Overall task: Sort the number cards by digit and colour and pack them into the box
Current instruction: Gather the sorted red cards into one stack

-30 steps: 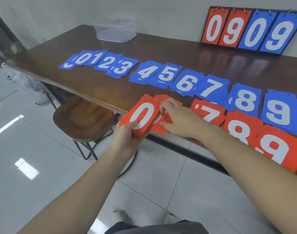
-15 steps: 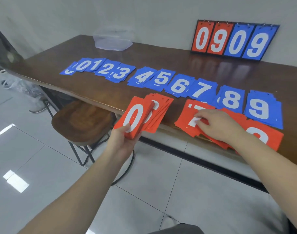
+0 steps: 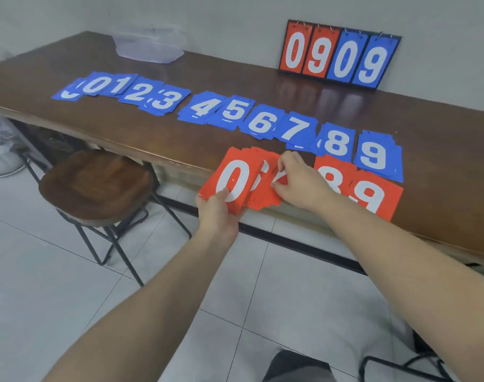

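Observation:
My left hand (image 3: 217,213) grips a fanned stack of red number cards (image 3: 232,172) at the table's front edge, a white 0 on top. My right hand (image 3: 301,180) pinches red cards, a white 7 partly showing, against the right side of that fan. Red 8 (image 3: 331,172) and red 9 (image 3: 378,194) piles lie on the table to the right. Blue card piles 0 to 9 (image 3: 230,111) run in a row across the table. A clear plastic box (image 3: 150,46) stands at the far left end.
A flip scoreboard (image 3: 337,55) reading 0909 leans on the wall at the back. The dark wooden table (image 3: 235,75) has its front edge under my hands. A round wooden stool (image 3: 95,183) stands below left; a white bag (image 3: 1,144) sits on the tiled floor.
My right hand took the red 7 cards from their pile and brought them left onto the fan in my left hand. The 7 spot on the table is now bare.

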{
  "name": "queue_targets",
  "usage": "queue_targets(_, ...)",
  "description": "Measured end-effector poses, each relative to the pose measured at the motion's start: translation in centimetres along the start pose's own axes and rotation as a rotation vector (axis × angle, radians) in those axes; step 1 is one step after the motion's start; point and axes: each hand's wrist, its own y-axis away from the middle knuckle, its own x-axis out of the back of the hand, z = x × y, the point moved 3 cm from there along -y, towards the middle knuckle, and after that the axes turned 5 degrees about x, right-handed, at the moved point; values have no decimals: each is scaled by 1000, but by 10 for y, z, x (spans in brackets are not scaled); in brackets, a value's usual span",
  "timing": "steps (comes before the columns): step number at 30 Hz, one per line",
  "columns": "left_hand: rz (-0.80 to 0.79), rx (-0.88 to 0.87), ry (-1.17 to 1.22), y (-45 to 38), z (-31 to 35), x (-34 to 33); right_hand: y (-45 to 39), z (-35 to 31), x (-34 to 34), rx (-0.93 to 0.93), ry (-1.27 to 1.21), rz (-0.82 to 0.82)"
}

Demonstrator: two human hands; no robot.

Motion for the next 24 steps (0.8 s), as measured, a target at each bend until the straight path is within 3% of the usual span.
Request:
queue_targets(6, 21, -39, -15, 4, -8, -12, 5, 12, 8, 127, -181, -52)
queue_targets(11, -18, -60, 4, 8, -21, -13, 35, 83, 46, 202, 57, 102)
queue_targets(14, -63, -74, -41, 18, -40, -22, 45, 119, 51, 176, 152, 46)
queue_targets(21, 3, -166, -46, 29, -82, -32, 52, 97, 29, 323, 104, -38)
queue_targets(24, 37, -140, -10, 32, -86, -35, 48, 93, 27, 305, 9, -50)
